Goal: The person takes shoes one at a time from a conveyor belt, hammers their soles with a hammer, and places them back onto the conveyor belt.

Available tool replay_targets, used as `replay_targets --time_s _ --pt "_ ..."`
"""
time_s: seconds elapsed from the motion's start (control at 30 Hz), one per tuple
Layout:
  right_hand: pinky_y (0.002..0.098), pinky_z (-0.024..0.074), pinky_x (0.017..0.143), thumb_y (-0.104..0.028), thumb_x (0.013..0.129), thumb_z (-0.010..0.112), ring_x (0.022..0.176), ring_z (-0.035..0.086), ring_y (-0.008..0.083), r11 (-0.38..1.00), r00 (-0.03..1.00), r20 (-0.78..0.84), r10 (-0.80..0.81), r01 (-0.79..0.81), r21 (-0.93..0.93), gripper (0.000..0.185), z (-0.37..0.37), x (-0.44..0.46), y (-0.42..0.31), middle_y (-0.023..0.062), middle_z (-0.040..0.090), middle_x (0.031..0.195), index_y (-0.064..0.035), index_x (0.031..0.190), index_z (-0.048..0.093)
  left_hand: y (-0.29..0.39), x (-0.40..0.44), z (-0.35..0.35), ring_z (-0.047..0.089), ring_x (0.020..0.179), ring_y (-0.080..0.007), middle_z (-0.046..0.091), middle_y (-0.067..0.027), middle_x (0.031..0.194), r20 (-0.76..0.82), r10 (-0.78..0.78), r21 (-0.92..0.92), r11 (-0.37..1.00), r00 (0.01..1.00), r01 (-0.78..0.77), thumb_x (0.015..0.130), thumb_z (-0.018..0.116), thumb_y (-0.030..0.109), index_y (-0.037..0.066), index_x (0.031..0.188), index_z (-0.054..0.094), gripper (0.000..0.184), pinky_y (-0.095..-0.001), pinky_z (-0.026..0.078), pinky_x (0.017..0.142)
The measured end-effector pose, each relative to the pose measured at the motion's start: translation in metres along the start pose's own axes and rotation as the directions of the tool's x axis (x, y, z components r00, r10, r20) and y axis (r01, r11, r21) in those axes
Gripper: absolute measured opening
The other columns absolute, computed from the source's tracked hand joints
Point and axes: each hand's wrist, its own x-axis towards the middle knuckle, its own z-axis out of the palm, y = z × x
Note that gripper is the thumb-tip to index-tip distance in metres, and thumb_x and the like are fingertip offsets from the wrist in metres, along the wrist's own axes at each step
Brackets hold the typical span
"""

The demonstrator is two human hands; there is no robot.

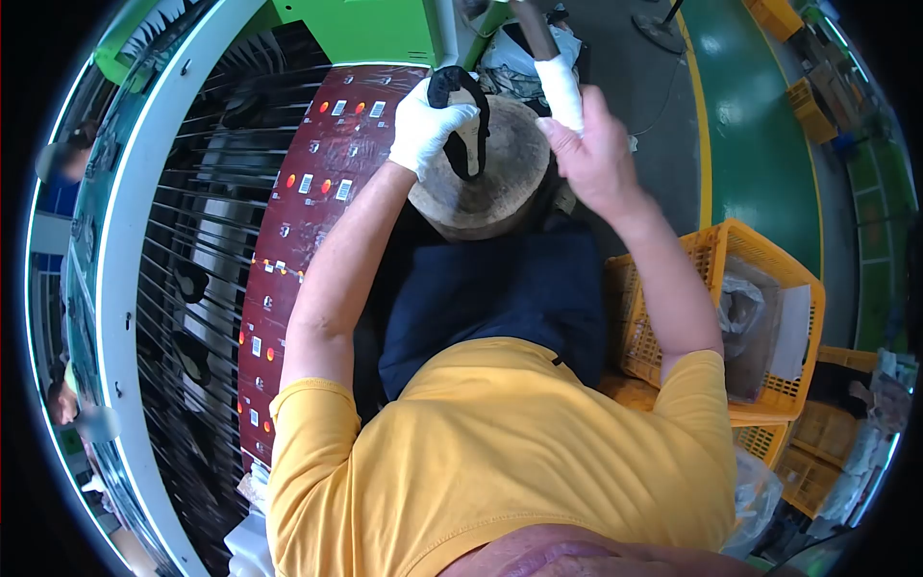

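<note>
My left hand [425,125], in a white glove, grips a black shoe upper [441,88] with a pale sole face turned up. The shoe upper stands tilted on a round, worn block [508,183], its lower end touching the block's top. My bare right hand [598,154] is wrapped round the white-taped handle [559,91] of a hammer, raised to the right of the block. The hammer's head is blurred at the top edge of the view, so its shape is hard to make out.
To the left runs a rack of dark metal bars [207,216] beside a maroon printed sheet [312,159]. Yellow plastic crates [716,250] stand close on my right, with plastic bags inside. Beyond them is a green floor lane [745,106]. A green machine panel [361,34] rises ahead.
</note>
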Motion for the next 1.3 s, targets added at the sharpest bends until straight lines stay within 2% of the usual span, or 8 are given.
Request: replay_targets --time_s 0.17,0.3,0.43,0.7,0.83,0.9,1.03,1.3 --pt "0.0518 0.0550 0.068 -0.025 0.098 0.072 0.082 0.070 0.0484 0.960 0.980 0.157 -0.120 0.155 -0.232 0.039 -0.030 0.008 -0.021 0.0272 0.070 0.088 0.0004 0.116 0.049 -0.005 0.010 -0.002 0.068 0.100 -0.0141 0.075 -0.0050 0.110 -0.009 -0.039 0.010 0.999 0.999 0.039 0.079 0.083 0.008 0.001 0.122 0.072 0.045 -0.0313 0.054 0.093" --pt "0.0525 0.0549 0.069 -0.024 0.099 0.071 0.082 0.070 0.0480 0.958 0.969 -0.093 -0.231 0.210 -0.195 0.033 -0.010 0.007 -0.029 0.0257 0.070 0.085 -0.0010 0.113 0.052 -0.013 0.015 0.005 0.069 0.098 -0.0126 0.076 -0.0039 0.108 -0.004 -0.009 0.035 0.999 1.000 0.009 0.078 0.085 0.011 0.005 0.121 0.073 0.045 -0.0301 0.055 0.091" --pt "0.0545 0.0544 0.067 -0.025 0.098 0.071 0.080 0.070 0.0479 0.863 0.941 0.328 -0.078 0.229 -0.450 0.033 -0.029 0.016 -0.036 0.0248 0.070 0.083 -0.0025 0.112 0.050 0.000 0.019 0.009 0.070 0.096 -0.0116 0.077 -0.0036 0.107 -0.043 -0.048 0.374 0.926 0.998 0.061 0.078 0.086 0.014 0.006 0.119 0.074 0.044 -0.0299 0.056 0.091" --pt "0.0539 0.0541 0.071 -0.024 0.098 0.071 0.082 0.070 0.0468 0.882 0.988 0.145 -0.059 0.120 -0.457 0.037 -0.021 0.009 -0.017 0.0259 0.070 0.085 -0.0004 0.121 0.054 -0.017 0.024 0.010 0.070 0.097 -0.0124 0.078 -0.0036 0.107 0.044 -0.019 0.173 0.985 0.999 0.012 0.080 0.089 0.018 0.005 0.116 0.075 0.041 -0.0306 0.055 0.093" --pt "0.0455 0.0536 0.071 -0.027 0.099 0.072 0.080 0.073 0.0373 0.966 0.990 0.129 -0.056 0.087 -0.244 0.038 -0.030 0.010 -0.022 0.0222 0.070 0.086 0.0005 0.119 0.054 -0.021 0.025 0.011 0.071 0.099 -0.0130 0.078 -0.0047 0.110 0.059 0.009 0.154 0.988 0.998 -0.018 0.080 0.089 0.021 0.006 0.119 0.074 0.044 -0.0307 0.055 0.093" --pt "0.0509 0.0535 0.069 -0.027 0.097 0.073 0.081 0.070 0.0472 0.972 0.990 -0.068 -0.124 0.107 -0.209 0.040 -0.016 0.004 -0.010 0.0256 0.070 0.086 0.0026 0.119 0.056 -0.022 0.025 0.010 0.071 0.100 -0.0139 0.078 -0.0055 0.111 0.081 0.002 0.174 0.985 0.997 -0.016 0.079 0.090 0.023 0.006 0.120 0.073 0.048 -0.0312 0.056 0.094" --pt "0.0498 0.0529 0.067 -0.029 0.097 0.073 0.077 0.068 0.0479 0.970 0.988 0.153 -0.030 0.065 -0.234 0.038 -0.037 0.010 -0.006 0.0254 0.068 0.082 0.0022 0.110 0.055 -0.025 0.031 0.002 0.073 0.104 -0.0185 0.077 -0.0091 0.114 0.159 -0.042 0.416 0.909 0.986 -0.029 0.073 0.094 0.030 0.005 0.124 0.070 0.062 -0.0333 0.056 0.097" --pt "0.0396 0.0540 0.055 -0.024 0.098 0.073 0.055 0.067 0.0264 0.963 0.946 -0.184 0.266 -0.254 0.085 0.036 0.032 -0.043 0.067 0.0193 0.067 0.076 0.0025 0.107 0.051 -0.053 0.028 -0.004 0.073 0.110 -0.0266 0.075 -0.0155 0.119 0.055 -0.013 0.459 0.888 0.998 -0.013 0.069 0.098 0.031 0.001 0.129 0.064 0.075 -0.0375 0.057 0.098"
